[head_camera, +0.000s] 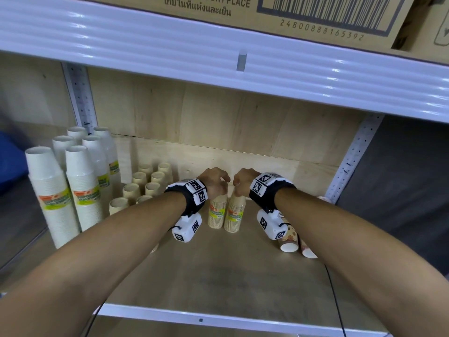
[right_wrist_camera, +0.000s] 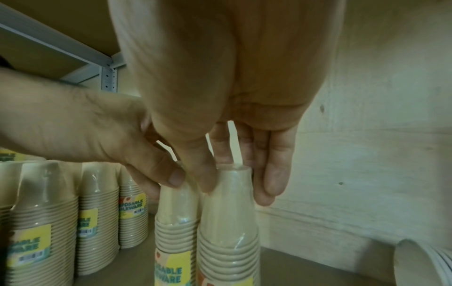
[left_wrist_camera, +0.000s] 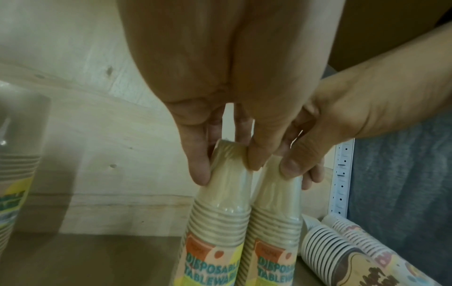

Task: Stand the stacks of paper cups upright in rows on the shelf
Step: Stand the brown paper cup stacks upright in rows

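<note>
Two wrapped stacks of beige paper cups stand upright side by side mid-shelf. My left hand [head_camera: 216, 184] pinches the top of the left stack [head_camera: 217, 215] from above. My right hand [head_camera: 239, 186] grips the top of the right stack [head_camera: 234, 217], which leans slightly toward the left one. In the left wrist view my left hand [left_wrist_camera: 227, 168] holds its stack [left_wrist_camera: 220, 222] with fingers on both sides, next to the right stack [left_wrist_camera: 276, 222]. In the right wrist view my right hand [right_wrist_camera: 238, 187] curls round its stack [right_wrist_camera: 229, 232], beside the left stack [right_wrist_camera: 176, 222].
Rows of short beige cup stacks [head_camera: 150, 183] stand left of my hands, with tall white cup stacks [head_camera: 48, 190] further left. Two printed cup stacks [head_camera: 290, 237] lie on their sides at the right. A cardboard box [head_camera: 243, 10] sits on the shelf above.
</note>
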Available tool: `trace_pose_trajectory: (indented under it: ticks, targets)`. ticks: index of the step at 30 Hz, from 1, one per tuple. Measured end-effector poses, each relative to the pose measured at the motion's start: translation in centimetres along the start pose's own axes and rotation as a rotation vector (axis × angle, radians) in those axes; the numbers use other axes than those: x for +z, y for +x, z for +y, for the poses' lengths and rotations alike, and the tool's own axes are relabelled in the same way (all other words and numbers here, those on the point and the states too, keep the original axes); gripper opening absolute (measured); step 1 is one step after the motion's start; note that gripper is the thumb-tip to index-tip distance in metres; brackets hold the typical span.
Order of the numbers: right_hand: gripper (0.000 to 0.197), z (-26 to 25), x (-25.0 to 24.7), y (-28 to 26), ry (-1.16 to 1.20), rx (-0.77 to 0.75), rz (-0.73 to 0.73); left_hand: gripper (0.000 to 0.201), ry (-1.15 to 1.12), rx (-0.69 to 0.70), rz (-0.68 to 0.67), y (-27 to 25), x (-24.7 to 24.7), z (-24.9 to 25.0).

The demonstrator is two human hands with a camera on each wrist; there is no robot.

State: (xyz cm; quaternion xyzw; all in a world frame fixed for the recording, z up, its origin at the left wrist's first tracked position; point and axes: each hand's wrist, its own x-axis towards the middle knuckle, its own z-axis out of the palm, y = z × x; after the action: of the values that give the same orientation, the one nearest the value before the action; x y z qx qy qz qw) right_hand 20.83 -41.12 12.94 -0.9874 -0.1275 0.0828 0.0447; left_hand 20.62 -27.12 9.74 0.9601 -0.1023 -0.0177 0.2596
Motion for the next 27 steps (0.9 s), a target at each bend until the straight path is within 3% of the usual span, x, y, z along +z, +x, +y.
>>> trace_pose_trajectory:
  ticks: [7,12,14,17,21,27]
  targets:
    - [0.038,-0.6,-0.9,-0.6,-0.023,-0.055,-0.033,0.035,0.158,-0.009,-0.139,-0.5,-2.2,1.3]
    - [0.019,-2.3,-1.1,-1.4,-0.044,-0.043,-0.031,0.038,0.257,-0.090,-0.318,-2.5,-3.8,2.3]
    - [0.026,-3.2,-1.4,-2.1,-0.054,-0.064,-0.056,0.038,0.337,-0.105,-0.366,-3.6,-4.5,2.6]
    - [0.030,-4.7,-1.7,-3.0,-0.082,-0.088,-0.107,0.039,0.357,-0.147,-0.388,-5.4,-5.6,2.8]
    - [0.018,-6.9,-2.1,-4.1,0.000,-0.134,-0.216,0.040,0.385,-0.208,-0.379,-8.0,-7.4,2.5]
    - [0.029,-11.4,-1.4,-5.3,0.039,-0.215,-0.330,0.039,0.368,-0.298,-0.418,-12.2,-9.6,0.3]
